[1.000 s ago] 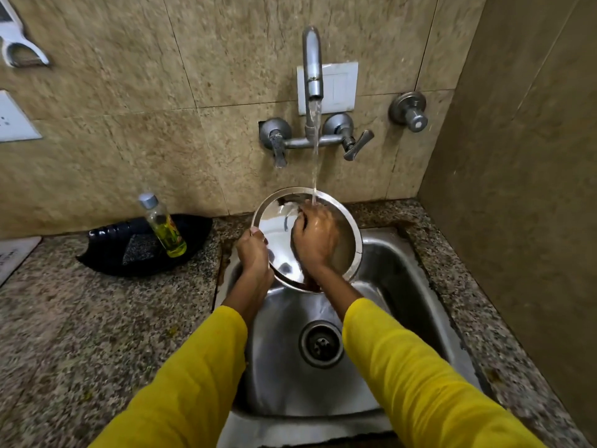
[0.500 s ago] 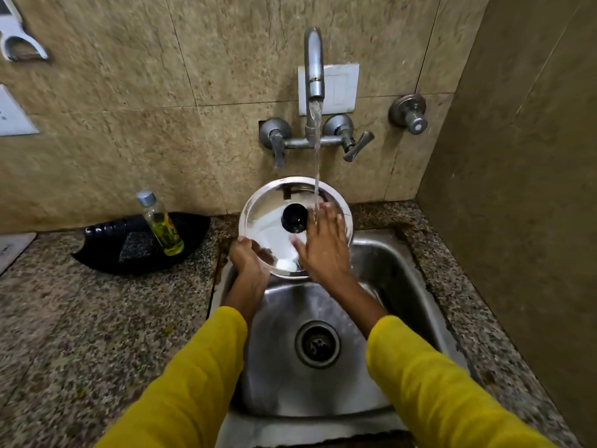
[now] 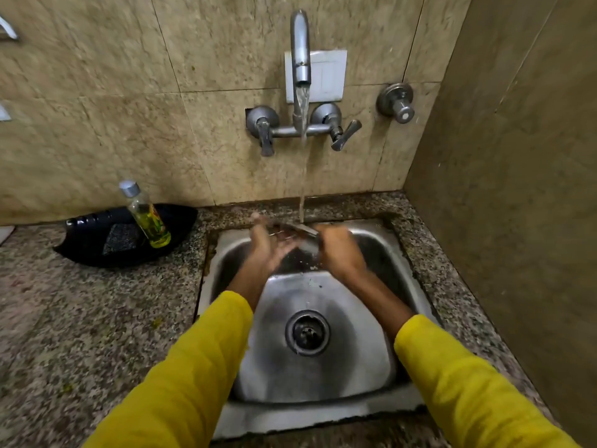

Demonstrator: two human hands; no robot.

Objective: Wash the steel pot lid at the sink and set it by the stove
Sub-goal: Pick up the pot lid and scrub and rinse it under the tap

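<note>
Lid (image 3: 295, 230) blurred, nearly edge-on under the stream, gripped between left hand (image 3: 269, 248) and right hand (image 3: 337, 252)

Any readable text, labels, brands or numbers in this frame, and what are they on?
None can be read.
Bottle: a coloured label on the yellow liquid bottle, too blurred to read.
White wall plate behind the tap: blank.
Tap handles, round valve, sink: no markings visible.
</note>
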